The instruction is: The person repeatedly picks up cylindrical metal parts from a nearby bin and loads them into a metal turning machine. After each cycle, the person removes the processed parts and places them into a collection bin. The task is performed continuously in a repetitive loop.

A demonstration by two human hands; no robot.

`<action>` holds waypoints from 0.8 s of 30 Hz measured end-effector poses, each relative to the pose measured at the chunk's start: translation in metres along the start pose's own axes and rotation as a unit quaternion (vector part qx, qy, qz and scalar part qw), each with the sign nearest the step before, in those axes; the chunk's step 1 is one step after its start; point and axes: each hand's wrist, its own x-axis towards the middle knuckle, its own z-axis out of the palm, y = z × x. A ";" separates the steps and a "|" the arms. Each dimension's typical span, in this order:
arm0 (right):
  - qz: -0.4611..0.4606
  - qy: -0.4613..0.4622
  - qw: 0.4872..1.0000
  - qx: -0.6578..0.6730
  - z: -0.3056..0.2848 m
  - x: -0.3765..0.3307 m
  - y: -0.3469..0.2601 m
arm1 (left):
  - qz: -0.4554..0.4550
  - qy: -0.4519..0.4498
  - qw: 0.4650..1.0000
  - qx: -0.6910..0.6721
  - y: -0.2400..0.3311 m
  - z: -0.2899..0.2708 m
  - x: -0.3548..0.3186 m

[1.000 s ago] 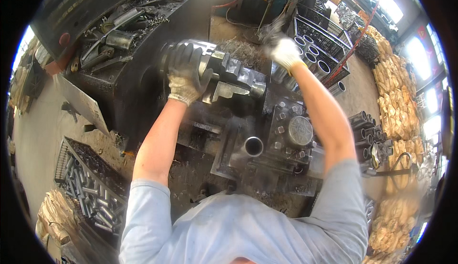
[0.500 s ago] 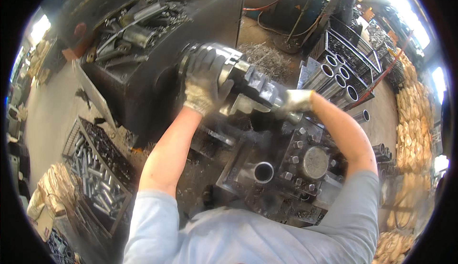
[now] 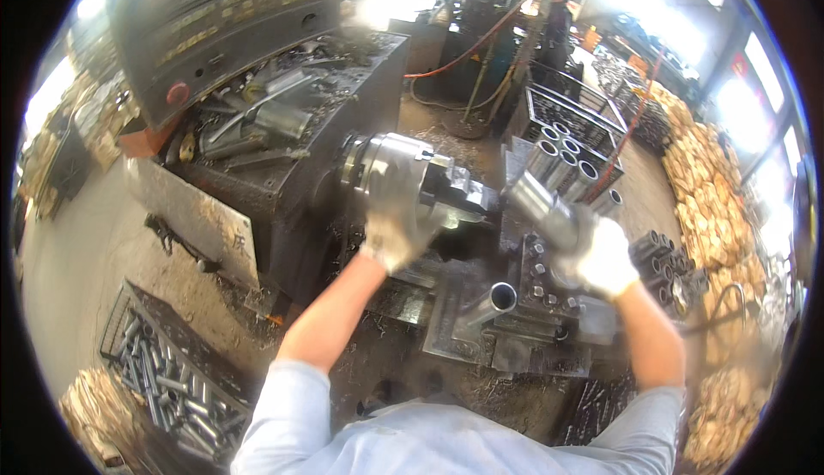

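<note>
In a light work glove, my left hand [image 3: 396, 230] is at the lower front of the lathe chuck [image 3: 390, 157]; motion smears its fingers. The chuck's stepped jaws [image 3: 463, 185] face right. Right of them, my right hand [image 3: 601, 256], also gloved, is closed round the lower end of a metal tube [image 3: 542, 203]. This tube tilts up and to the left, apart from the jaws. Another metal tube [image 3: 493, 302] leans on the lathe carriage [image 3: 455, 338], left of the bolted tool post [image 3: 534, 278].
Several tubes [image 3: 566, 162] stand by a wire crate [image 3: 549, 102] at the back right, more [image 3: 661, 260] to the right. Tools and parts lie on the headstock [image 3: 266, 119]. A crate of short metal pieces [image 3: 172, 381] is at lower left; stacked bundles [image 3: 708, 192] line the right.
My right hand has drawn away from the chuck jaws to the right, with the tube in it. The left hand has slid lower on the chuck. The view has tilted up.
</note>
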 end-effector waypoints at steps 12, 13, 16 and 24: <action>0.110 -0.307 0.793 0.515 0.267 -0.166 -0.020 | -0.597 -0.135 0.512 -0.603 0.070 0.036 -0.205; 0.072 -0.281 0.809 0.511 0.281 -0.173 -0.013 | -0.591 -0.125 0.508 -0.614 0.067 0.040 -0.210; 0.068 -0.334 0.769 0.541 0.294 -0.178 0.003 | -0.588 -0.104 0.425 -0.681 0.059 0.040 -0.230; -0.019 -0.148 0.812 0.564 0.179 -0.169 0.020 | -0.514 -0.182 0.530 -0.650 0.055 0.009 -0.225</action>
